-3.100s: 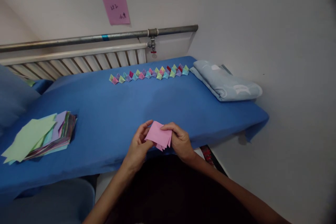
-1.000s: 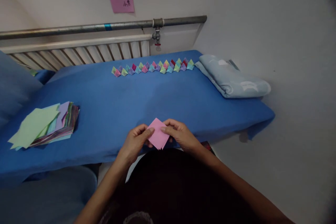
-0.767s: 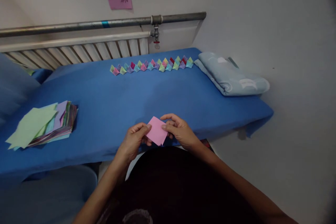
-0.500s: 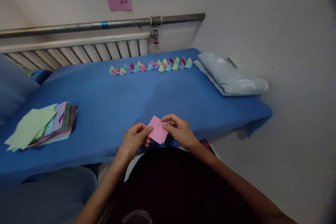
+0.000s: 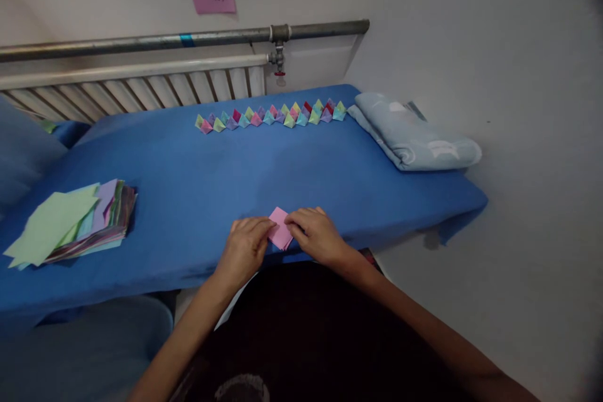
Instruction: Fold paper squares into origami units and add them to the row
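Observation:
A small pink square of folded paper (image 5: 281,230) is turned corner-up like a diamond at the table's front edge, its lower corner showing several layers. My left hand (image 5: 245,244) is closed on its left corner, with the thumb and fingertips together. From the other side, my right hand (image 5: 315,233) pinches the right corner, its fingers curled over the paper. The fingertips hide both side corners.
Folded colored paper pieces (image 5: 268,116) stand in a row along the back of the blue cloth (image 5: 198,182). A stack of colored paper sheets (image 5: 66,223) lies at left. At right rests a folded light-blue blanket (image 5: 419,135); behind runs a radiator (image 5: 164,89).
Both hands have turned knuckles-up and brought the pink paper down toward the cloth. The paper looks smaller, with its lower corner pointing toward me.

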Demonstrator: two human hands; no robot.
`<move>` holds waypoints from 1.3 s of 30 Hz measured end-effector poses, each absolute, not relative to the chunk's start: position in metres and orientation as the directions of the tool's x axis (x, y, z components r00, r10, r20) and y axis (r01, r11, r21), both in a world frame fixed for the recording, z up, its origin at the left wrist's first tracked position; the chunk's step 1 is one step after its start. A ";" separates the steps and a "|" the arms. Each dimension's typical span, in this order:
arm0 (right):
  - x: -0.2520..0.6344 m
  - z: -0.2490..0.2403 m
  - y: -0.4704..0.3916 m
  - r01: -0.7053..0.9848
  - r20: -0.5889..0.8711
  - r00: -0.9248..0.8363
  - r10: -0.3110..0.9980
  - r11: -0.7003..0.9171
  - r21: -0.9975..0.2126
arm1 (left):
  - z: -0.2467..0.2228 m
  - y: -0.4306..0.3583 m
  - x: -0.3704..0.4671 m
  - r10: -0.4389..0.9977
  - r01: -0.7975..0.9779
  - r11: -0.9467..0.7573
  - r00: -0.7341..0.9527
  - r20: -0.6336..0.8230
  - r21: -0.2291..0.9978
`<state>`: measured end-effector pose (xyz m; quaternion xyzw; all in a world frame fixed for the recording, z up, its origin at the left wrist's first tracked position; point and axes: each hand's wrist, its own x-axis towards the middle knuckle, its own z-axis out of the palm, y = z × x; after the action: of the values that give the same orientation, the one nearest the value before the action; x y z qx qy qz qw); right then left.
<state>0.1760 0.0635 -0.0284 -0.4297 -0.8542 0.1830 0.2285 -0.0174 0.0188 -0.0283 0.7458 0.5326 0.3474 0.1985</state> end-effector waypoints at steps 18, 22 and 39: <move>0.188 -0.033 0.053 0.571 0.315 -0.544 0.777 0.619 -0.540 | -0.032 0.021 -0.023 0.838 0.779 -0.518 0.378 0.394 0.354; 0.188 -0.038 0.056 0.581 0.340 -0.511 0.790 0.608 -0.541 | -0.037 0.024 -0.024 0.824 0.780 -0.527 0.371 0.427 0.338; 0.182 -0.037 0.063 0.694 0.275 -0.370 0.888 0.460 -0.554 | -0.044 0.031 -0.022 0.932 0.863 -0.279 0.137 0.336 0.422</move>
<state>0.1819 0.0634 -0.0366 -0.4890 -0.8087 0.1755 0.2759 -0.0220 0.0309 -0.0444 0.7513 0.5972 0.2737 0.0633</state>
